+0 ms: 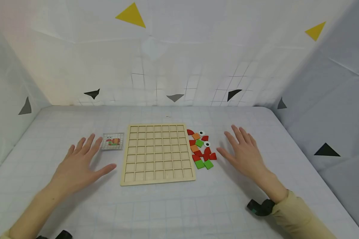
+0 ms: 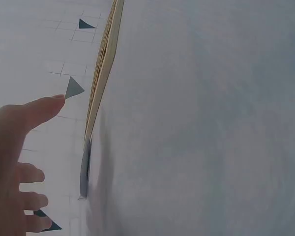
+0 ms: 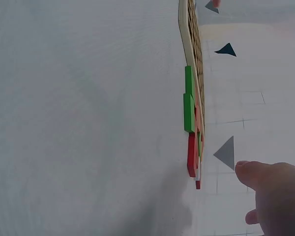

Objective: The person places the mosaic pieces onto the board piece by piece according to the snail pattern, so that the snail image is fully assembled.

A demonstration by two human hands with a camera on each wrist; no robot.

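Observation:
A light wooden grid board (image 1: 158, 153) with square recesses lies mid-table, its cells bare. Beside its right edge is a loose pile of flat pieces: red quarter-rounds (image 1: 213, 156), green squares (image 1: 208, 164), orange squares (image 1: 195, 136) and two white eye discs (image 1: 207, 144). To the board's left lies a small pattern card (image 1: 112, 141) with a coloured figure on a grid. My left hand (image 1: 79, 166) is spread above the table near the card, holding nothing. My right hand (image 1: 243, 152) hovers right of the pieces, fingers straight, also holding nothing.
White cloth walls with yellow (image 1: 131, 16) and dark triangles (image 1: 327, 150) enclose the table (image 1: 167, 212) at the back and sides. Dark wrist-worn devices (image 1: 261, 207) show at both wrists.

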